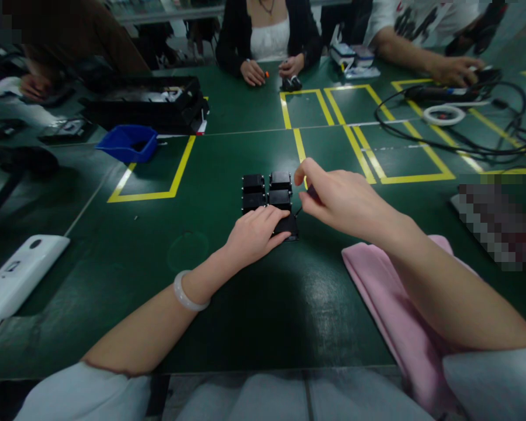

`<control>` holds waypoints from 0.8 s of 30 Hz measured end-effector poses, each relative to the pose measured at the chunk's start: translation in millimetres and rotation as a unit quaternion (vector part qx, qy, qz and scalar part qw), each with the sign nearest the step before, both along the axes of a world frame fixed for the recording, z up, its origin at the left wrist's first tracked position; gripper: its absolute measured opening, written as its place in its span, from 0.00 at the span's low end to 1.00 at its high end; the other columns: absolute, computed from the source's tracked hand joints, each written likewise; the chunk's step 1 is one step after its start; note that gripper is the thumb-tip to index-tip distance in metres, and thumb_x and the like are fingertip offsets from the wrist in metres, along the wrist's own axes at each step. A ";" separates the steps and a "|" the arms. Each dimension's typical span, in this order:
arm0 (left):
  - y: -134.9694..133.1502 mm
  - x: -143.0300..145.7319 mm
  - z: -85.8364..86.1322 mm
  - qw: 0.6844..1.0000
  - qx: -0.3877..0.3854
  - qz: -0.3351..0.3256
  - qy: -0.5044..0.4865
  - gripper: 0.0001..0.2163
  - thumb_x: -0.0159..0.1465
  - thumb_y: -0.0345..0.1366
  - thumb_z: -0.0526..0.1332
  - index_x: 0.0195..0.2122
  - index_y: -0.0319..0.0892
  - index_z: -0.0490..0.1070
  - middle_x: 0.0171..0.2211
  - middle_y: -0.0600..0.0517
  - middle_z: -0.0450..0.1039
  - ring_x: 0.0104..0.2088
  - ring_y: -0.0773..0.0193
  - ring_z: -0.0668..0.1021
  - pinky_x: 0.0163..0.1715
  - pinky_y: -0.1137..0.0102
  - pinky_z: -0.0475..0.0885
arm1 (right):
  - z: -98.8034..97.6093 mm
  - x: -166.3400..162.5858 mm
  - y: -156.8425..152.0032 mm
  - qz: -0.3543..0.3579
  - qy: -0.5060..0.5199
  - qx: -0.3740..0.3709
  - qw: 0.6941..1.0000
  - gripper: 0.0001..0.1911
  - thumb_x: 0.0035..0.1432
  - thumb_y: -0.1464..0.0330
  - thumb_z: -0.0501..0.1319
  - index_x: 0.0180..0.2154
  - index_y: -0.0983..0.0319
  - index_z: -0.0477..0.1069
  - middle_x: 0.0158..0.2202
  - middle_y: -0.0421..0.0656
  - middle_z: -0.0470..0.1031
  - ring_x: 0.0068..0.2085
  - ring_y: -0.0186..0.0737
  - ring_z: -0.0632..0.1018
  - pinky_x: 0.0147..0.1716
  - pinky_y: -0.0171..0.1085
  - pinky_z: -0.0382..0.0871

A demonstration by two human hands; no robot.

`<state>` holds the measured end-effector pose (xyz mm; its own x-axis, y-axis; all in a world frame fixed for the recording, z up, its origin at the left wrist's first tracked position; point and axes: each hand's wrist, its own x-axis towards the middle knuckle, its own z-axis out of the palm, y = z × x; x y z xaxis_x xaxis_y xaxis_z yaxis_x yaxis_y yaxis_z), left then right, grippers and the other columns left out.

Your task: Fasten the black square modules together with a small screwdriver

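Note:
Several small black box-shaped parts (253, 183) stand in two columns on the green table, with small shiny spots along their sides. My left hand (256, 234) lies over the nearest ones, thumb and fingers pressed about a black block (288, 227) at the front right. Closed beside that block is my right hand (333, 196), gripping what looks like a small screwdriver (300, 211). Its thin dark shaft slants down to the block's right edge. Most of its handle is hidden in my fingers, and my left hand covers part of the front row.
Pink cloth (377, 280) lies under my right forearm. A white device (21, 275) sits at left, a blue bin (129, 143) and black trays (144, 105) behind it. Black cables (447, 140) coil around a white ring (443, 115) at right. Other people work across the table.

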<state>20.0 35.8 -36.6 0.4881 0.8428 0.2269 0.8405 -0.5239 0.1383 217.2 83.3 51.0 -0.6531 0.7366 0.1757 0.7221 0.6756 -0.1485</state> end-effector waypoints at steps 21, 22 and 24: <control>-0.2 0.9 0.8 1.000 0.004 0.000 0.001 0.16 0.67 0.42 0.58 0.53 0.40 0.64 0.47 0.48 0.73 0.45 0.57 0.75 0.41 0.66 0.68 | -0.5 0.4 1.0 0.000 0.000 0.003 1.000 0.14 0.64 0.64 0.48 0.49 0.60 0.62 0.30 0.41 0.74 0.27 0.36 0.71 0.25 0.34 0.50; -0.3 0.9 0.6 1.000 0.004 -0.001 0.000 0.16 0.67 0.42 0.58 0.53 0.40 0.64 0.47 0.48 0.73 0.45 0.57 0.75 0.41 0.66 0.68 | -0.4 0.4 1.0 0.002 0.001 0.001 1.000 0.14 0.64 0.64 0.48 0.49 0.60 0.62 0.31 0.41 0.74 0.27 0.36 0.71 0.26 0.34 0.50; -0.3 0.6 0.2 1.000 0.006 -0.002 0.000 0.16 0.67 0.42 0.57 0.53 0.40 0.64 0.47 0.48 0.73 0.45 0.57 0.75 0.42 0.65 0.68 | -0.1 0.6 1.2 0.002 -0.005 0.001 1.000 0.14 0.65 0.62 0.48 0.47 0.60 0.63 0.30 0.41 0.74 0.27 0.36 0.71 0.26 0.34 0.50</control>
<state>20.6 35.5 -36.5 0.4908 0.8384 0.2371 0.8385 -0.5284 0.1327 217.9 84.5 50.9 -0.6574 0.7337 0.1715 0.7210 0.6787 -0.1397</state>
